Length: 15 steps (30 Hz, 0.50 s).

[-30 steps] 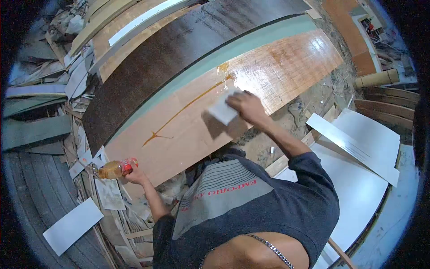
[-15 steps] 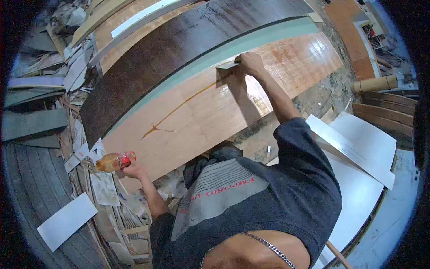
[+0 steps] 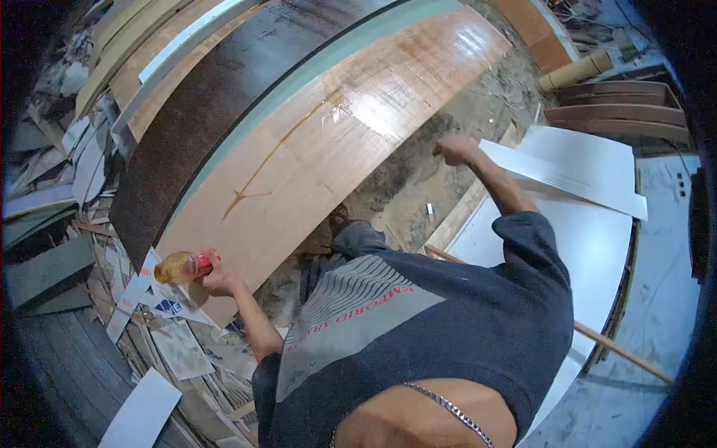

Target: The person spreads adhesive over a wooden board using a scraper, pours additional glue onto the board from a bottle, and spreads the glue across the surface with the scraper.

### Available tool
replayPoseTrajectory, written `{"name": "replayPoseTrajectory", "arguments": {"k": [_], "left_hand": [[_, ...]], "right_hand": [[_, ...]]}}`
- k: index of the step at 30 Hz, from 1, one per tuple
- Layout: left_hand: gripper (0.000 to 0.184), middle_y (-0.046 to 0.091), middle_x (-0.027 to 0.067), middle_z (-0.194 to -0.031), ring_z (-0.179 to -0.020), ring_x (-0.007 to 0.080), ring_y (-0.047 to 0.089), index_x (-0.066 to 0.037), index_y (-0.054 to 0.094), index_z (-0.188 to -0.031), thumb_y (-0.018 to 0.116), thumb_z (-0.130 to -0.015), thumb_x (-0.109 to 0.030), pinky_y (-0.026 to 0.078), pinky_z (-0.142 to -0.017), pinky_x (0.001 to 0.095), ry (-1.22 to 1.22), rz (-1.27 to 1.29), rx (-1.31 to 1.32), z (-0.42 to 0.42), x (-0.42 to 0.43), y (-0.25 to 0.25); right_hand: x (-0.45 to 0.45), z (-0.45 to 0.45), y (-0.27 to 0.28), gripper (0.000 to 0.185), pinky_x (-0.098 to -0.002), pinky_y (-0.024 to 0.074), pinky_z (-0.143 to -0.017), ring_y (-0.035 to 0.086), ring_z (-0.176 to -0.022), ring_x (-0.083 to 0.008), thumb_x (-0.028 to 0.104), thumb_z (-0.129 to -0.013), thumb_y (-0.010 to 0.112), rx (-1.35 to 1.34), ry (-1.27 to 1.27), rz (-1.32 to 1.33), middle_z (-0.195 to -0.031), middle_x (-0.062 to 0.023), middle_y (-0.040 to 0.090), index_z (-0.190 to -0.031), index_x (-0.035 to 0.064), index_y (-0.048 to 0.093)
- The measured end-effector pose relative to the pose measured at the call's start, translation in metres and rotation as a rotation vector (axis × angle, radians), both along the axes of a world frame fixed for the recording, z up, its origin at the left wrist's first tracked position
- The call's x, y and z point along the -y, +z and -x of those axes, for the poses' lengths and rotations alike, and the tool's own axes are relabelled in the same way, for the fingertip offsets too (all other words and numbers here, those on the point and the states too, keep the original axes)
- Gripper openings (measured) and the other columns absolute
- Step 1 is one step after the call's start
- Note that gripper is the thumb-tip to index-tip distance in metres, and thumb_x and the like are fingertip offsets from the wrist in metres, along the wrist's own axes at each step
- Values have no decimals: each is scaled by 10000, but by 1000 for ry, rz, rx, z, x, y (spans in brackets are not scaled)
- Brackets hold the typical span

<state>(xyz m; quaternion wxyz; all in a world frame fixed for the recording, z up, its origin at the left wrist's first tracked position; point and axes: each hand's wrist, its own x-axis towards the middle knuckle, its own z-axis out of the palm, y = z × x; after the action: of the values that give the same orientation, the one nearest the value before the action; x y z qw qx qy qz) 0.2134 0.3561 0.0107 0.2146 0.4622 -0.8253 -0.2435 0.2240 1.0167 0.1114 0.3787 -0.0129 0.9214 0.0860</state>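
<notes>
My left hand (image 3: 218, 278) is wrapped round a clear plastic bottle (image 3: 179, 266) with a red label and amber liquid inside. It holds the bottle tipped sideways at the near left end of a long plywood sheet (image 3: 284, 216). A thin amber line of glue (image 3: 278, 153) runs along the sheet, ending in a small cross-shaped squiggle; the far right part shines wet. Off the sheet's right edge, above the floor, my right hand (image 3: 457, 149) is curled closed. What it holds, if anything, is hidden and blurred.
A dark brown panel (image 3: 202, 97) and a pale green strip (image 3: 224, 142) lie along the sheet's far side. White boards (image 3: 590, 246) and a wooden stick (image 3: 624, 352) are at right. Scrap offcuts (image 3: 67, 157) pile up at left. A cardboard tube (image 3: 575, 71) lies at upper right.
My right hand has left the plywood, moving right and toward me; the flat spreader it held there no longer shows. My left hand still holds the bottle. The view has shifted.
</notes>
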Motion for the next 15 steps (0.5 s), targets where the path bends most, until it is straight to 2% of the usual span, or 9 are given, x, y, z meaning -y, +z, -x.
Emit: {"name": "replayPoseTrajectory", "arguments": {"k": [2, 3, 4, 6, 9, 10, 12, 14, 15], "left_hand": [[646, 730, 171, -786, -716, 329, 712, 15, 716, -834, 811, -700, -609, 550, -675, 453, -57, -145, -39, -1, -2, -3], [628, 729, 168, -783, -710, 320, 713, 13, 714, -835, 814, -708, -594, 551, -667, 448, -68, -195, -58, 0, -6, -4], [610, 729, 161, -794, -699, 291, 710, 12, 703, -897, 813, -729, -564, 555, -658, 434, -166, -300, -236, -3, -6, -1], [595, 730, 153, -805, -688, 262, 707, 12, 693, -959, 812, -750, -533, 558, -649, 420, -266, -386, -424, 4, 10, -13], [583, 732, 118, -804, -675, 193, 694, -2, 661, -1074, 802, -786, -489, 562, -653, 391, -257, -265, -492, 10, 36, -37], [647, 735, 127, -820, -691, 224, 702, -9, 640, -1132, 793, -777, -527, 565, -666, 402, -251, -246, -393, 9, 34, -19], [712, 737, 136, -837, -706, 255, 711, -16, 620, -1190, 783, -768, -566, 567, -678, 414, -241, -223, -303, 6, 26, -2], [798, 737, 160, -856, -735, 315, 715, -11, 618, -1206, 776, -731, -632, 563, -690, 448, -183, -63, -254, 5, 25, -1], [826, 737, 168, -863, -744, 335, 716, -9, 618, -1211, 773, -718, -654, 562, -694, 460, -158, -10, -239, 5, 27, -4]], "right_hand": [[-34, -51, -36, 452, -456, 536, -817, 655, -1017, -392, 24, -718, 582, -243, -226, 193, -1040, -187, 707, -1137, 130, 717], [-21, -58, -25, 456, -411, 537, -823, 691, -973, -321, -11, -729, 542, -246, -318, 30, -1041, -163, 724, -1147, 73, 704], [-21, -65, -29, 456, -411, 537, -823, 691, -973, -321, -11, -729, 542, -246, -313, 41, -1041, -163, 724, -1147, 73, 704], [-27, -73, -31, 395, -379, 518, -751, 670, -821, -231, -18, -709, 567, -587, -525, 775, -879, -187, 709, -1058, 66, 733], [10, -36, -14, 472, -332, 504, -760, 639, -832, -178, -68, -695, 521, -713, -461, 800, -926, -156, 721, -1109, 50, 716], [27, -19, 0, 511, -308, 497, -764, 623, -837, -151, -94, -688, 498, -781, -428, 802, -950, -140, 728, -1134, 42, 708], [80, 17, 37, 539, -295, 498, -884, 639, -988, -141, -158, -720, 457, -764, -442, 1075, -1085, -72, 729, -1161, 39, 697], [101, 63, 21, 538, -320, 516, -913, 675, -1038, -204, -144, -741, 476, -812, -340, 1004, -1136, -104, 726, -1167, 88, 710], [112, 82, 15, 541, -339, 525, -916, 675, -1060, -243, -137, -740, 484, -882, -249, 882, -1150, -110, 717, -1165, 106, 714]]}}
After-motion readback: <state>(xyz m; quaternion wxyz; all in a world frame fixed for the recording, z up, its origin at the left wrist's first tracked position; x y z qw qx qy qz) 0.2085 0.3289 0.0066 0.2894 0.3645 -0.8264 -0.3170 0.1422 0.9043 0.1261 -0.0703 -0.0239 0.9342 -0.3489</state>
